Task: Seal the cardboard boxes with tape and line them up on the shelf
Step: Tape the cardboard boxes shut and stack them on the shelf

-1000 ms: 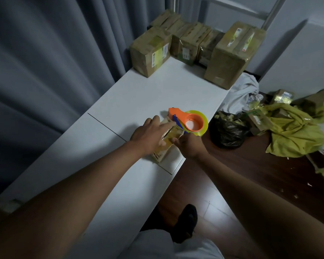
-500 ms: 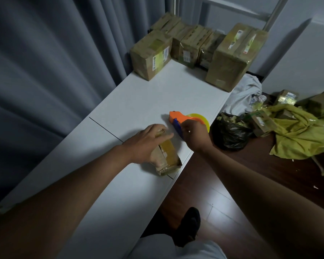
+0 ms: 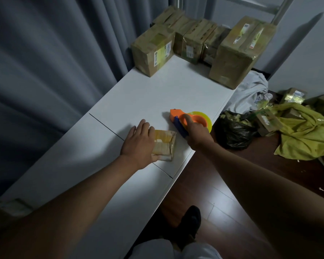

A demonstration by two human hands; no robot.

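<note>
Fingers of the left hand [image 3: 138, 143] lie nearly straight and spread, palm down, over the left part of a small cardboard box [image 3: 164, 145], with the thumb against its near edge; the hand presses rather than wraps it. The box lies flat on the white shelf top [image 3: 148, 98], close to the right edge, its glossy top catching light as though taped. Left of all this hang grey curtains [image 3: 45, 62], running the whole length of the shelf.

Just to the right of the small box, the right hand [image 3: 196, 131] grips an orange tape dispenser [image 3: 187, 118]: its fingers curl round the blue handle and the forefinger lies on the orange body. The dispenser touches the shelf top, its yellowish tape roll [image 3: 207, 118] at the right edge of the surface. Box and dispenser are near each other but apart.

At the far end of the shelf stands a group of larger cardboard boxes [image 3: 153, 51], the leftmost by the curtain, several packed together behind it, and the tallest box [image 3: 236, 57] at the far right corner.

On the dark wooden floor to the right lie a black plastic bag [image 3: 232, 131], pale cloth [image 3: 251, 92], a yellow-green sheet [image 3: 307, 131] and a few more small parcels. A dark shoe [image 3: 191, 219] shows at the near edge.
</note>
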